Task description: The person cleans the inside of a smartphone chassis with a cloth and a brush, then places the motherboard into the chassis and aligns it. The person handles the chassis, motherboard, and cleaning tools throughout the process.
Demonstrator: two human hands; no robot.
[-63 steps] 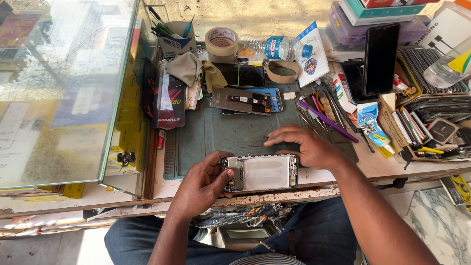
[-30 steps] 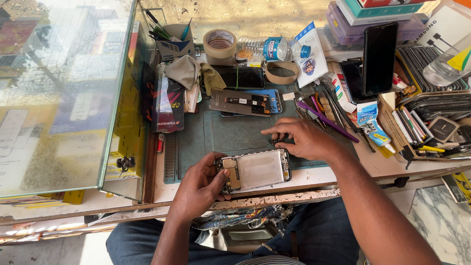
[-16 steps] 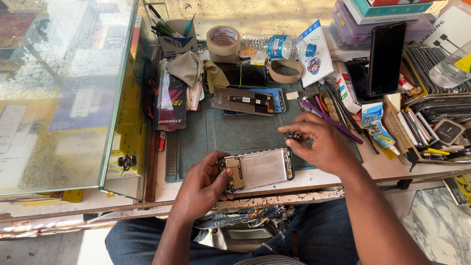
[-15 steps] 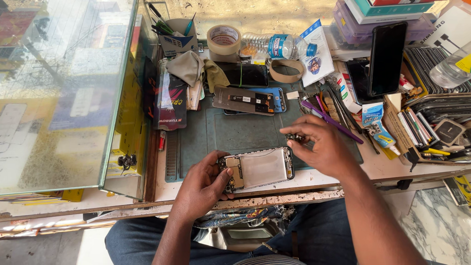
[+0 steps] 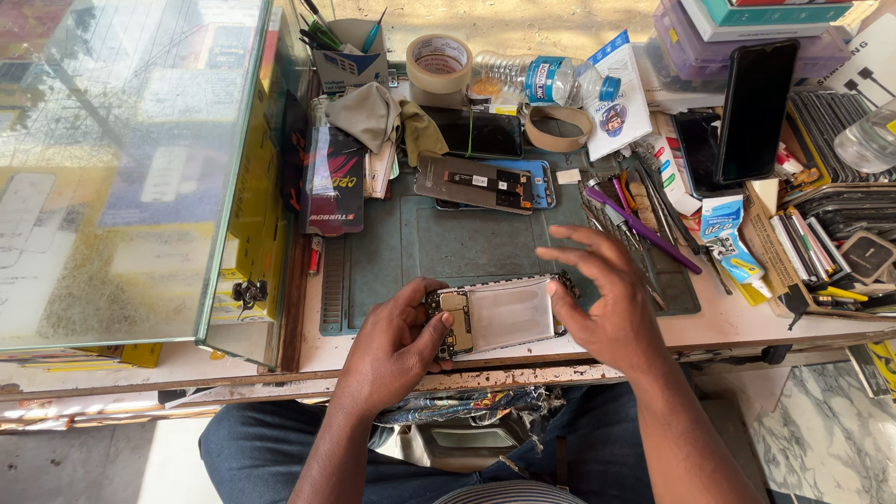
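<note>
Two hands (image 5: 397, 341) (image 5: 607, 303), one opened phone (image 5: 499, 315)

- Your left hand (image 5: 397, 341) grips the left end of the opened phone (image 5: 499, 315) at the near edge of the green mat (image 5: 467, 245).
- Your right hand (image 5: 607, 299) hovers open-fingered at its right end.
- A second opened phone (image 5: 481, 184) lies near the mat's far edge.
</note>
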